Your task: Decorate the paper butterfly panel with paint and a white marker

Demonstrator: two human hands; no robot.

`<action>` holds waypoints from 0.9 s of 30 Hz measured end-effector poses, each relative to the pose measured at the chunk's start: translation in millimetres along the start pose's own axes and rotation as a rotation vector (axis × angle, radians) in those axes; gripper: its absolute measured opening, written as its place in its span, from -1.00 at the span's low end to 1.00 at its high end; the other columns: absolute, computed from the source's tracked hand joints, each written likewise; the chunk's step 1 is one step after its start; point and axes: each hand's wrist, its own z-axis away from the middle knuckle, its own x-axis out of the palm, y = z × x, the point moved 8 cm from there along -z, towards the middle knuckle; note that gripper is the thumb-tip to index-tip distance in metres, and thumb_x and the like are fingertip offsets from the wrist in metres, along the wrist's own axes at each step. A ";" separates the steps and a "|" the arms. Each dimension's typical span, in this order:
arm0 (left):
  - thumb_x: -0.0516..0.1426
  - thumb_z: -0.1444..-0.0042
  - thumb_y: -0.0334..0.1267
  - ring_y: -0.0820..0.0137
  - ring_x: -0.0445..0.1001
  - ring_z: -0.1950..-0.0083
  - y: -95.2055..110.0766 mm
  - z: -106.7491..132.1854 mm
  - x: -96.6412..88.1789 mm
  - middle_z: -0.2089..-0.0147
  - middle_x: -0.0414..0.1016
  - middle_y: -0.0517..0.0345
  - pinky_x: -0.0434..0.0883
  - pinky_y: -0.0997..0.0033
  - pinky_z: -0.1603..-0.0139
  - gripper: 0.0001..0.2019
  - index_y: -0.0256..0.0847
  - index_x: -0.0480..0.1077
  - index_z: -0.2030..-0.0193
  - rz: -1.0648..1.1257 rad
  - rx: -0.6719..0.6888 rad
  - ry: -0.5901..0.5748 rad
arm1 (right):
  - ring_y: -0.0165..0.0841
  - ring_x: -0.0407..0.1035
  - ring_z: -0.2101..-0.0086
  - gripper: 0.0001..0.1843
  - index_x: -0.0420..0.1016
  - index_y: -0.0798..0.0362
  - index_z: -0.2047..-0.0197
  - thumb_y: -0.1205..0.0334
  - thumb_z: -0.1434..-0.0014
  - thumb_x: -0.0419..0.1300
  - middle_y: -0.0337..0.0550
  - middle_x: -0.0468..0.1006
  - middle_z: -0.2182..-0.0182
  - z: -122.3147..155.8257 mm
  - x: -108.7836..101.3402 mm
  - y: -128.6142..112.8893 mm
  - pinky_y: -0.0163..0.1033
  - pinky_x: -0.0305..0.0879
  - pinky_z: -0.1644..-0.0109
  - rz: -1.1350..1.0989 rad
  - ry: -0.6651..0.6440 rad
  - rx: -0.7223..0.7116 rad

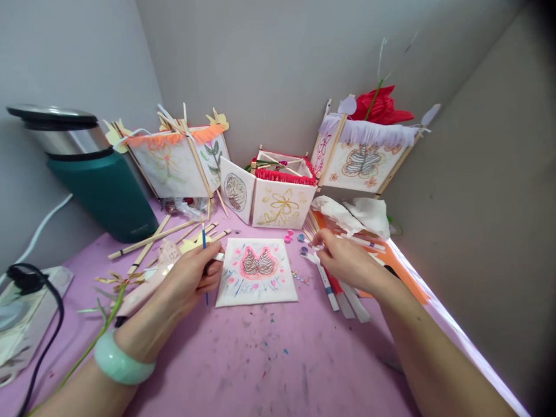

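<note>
My left hand is closed around a thin blue paintbrush, held upright just left of a square white panel. A small white piece also shows at its fingers. The panel lies flat, with two grey-striped shapes outlined in pink and dabs of pink and blue around them. Beyond its right edge, my right hand has its fingers bent together over several white-and-blue pens; whatever its fingertips pinch is too small to make out. Small pink pieces and purple round pieces lie close to those fingertips.
Decorated panel lanterns stand along the wall: one orange-fringed, one red-trimmed, one lilac-fringed. A teal tumbler and a power strip are at left. Wooden sticks and a pink glue gun lie behind my left arm.
</note>
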 end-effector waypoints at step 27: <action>0.04 -0.17 -0.25 0.68 -0.10 0.75 -9.2 -9.7 -11.0 0.65 0.15 0.36 -0.21 0.62 0.72 -0.90 -0.20 0.24 0.35 -0.194 -0.004 0.120 | -0.42 0.38 0.56 -0.80 0.36 0.06 0.36 0.13 -0.23 0.11 -0.23 0.46 0.58 6.4 44.5 -26.5 -0.32 0.21 0.49 -0.808 0.463 -0.229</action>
